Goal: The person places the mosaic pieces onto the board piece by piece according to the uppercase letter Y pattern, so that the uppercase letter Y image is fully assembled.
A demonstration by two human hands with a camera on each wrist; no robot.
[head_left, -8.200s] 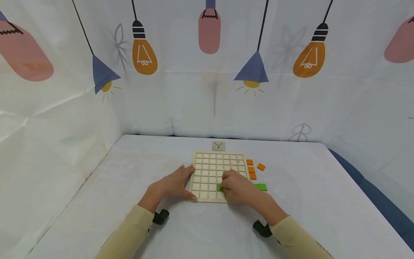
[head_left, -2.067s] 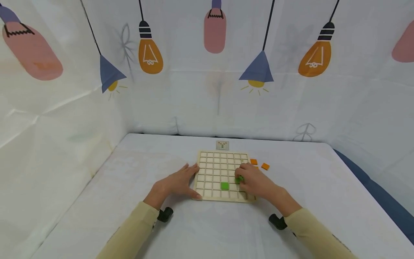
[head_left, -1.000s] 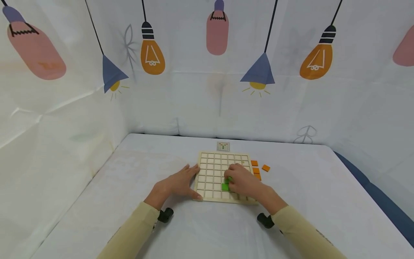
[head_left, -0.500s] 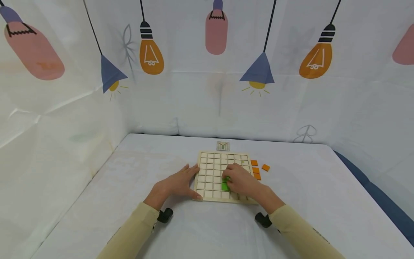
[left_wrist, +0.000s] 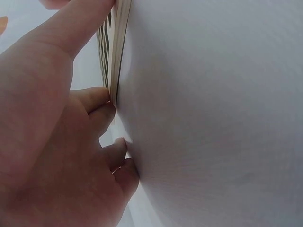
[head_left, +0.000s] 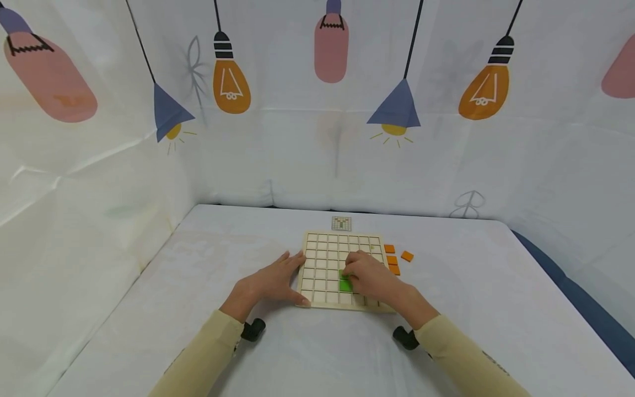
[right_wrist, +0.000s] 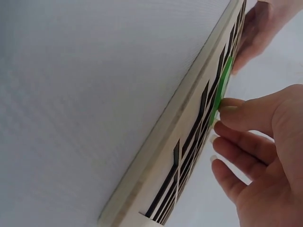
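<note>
A pale wooden grid board (head_left: 315, 263) lies on the table. My left hand (head_left: 270, 281) rests against its left side, fingers spread along the edge and thumb near the front corner. In the left wrist view, its fingertips touch the side of the board (left_wrist: 120, 42). My right hand (head_left: 372, 277) is over the board, its fingers curled, thumb and forefinger pinching a green tile (head_left: 342, 273) at a grid square. Just in front of that one, another green tile (head_left: 345, 286) sits in the grid. The right wrist view shows thumb and fingertip right at the green (right_wrist: 221, 90).
Several orange tiles (head_left: 389, 248) lie along the board's right side, with one loose orange tile (head_left: 407, 256) farther right. Behind the board is a small patterned card (head_left: 341, 223). A white printed curtain (head_left: 297, 154) hangs beyond the table's back edge.
The right hand has brought a green tile leftward from the board's right side and lowered it behind the seated green one. Earlier, green tiles lay right of the board. The left hand stays put.
</note>
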